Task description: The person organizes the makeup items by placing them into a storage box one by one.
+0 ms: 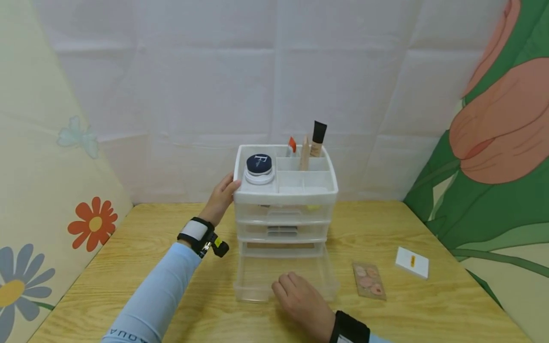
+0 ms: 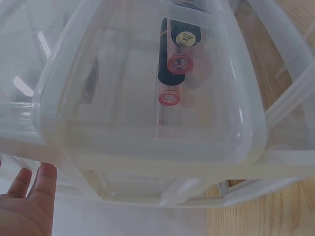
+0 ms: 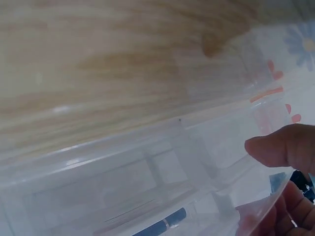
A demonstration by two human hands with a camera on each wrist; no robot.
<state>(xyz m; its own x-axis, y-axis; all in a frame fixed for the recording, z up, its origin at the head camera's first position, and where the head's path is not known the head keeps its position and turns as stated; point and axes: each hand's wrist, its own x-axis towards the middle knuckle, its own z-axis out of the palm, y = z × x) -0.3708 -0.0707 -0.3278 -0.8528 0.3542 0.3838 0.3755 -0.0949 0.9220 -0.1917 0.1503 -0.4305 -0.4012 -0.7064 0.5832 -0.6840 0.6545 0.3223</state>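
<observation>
A white plastic storage organizer [image 1: 285, 197] with clear drawers stands on the wooden table. Its bottom drawer [image 1: 253, 276] is pulled out toward me, and nothing shows inside it. At the drawer's front wall is my right hand [image 1: 302, 300]; in the right wrist view its thumb [image 3: 270, 147] lies on one side of the clear plastic and the fingers curl on the other. My left hand [image 1: 224, 193] rests against the organizer's upper left side, its fingers [image 2: 43, 189] fairly straight in the left wrist view. Dark tubes with pink ends [image 2: 172, 81] show through a higher drawer.
A palette with round floral patterns [image 1: 369, 281] and a white box [image 1: 412, 262] lie on the table at the right. On top of the organizer sit a dark-lidded round jar [image 1: 259, 164], a black-capped tube [image 1: 318, 138] and other slim items. A white sheet [image 1: 206, 95] hangs behind.
</observation>
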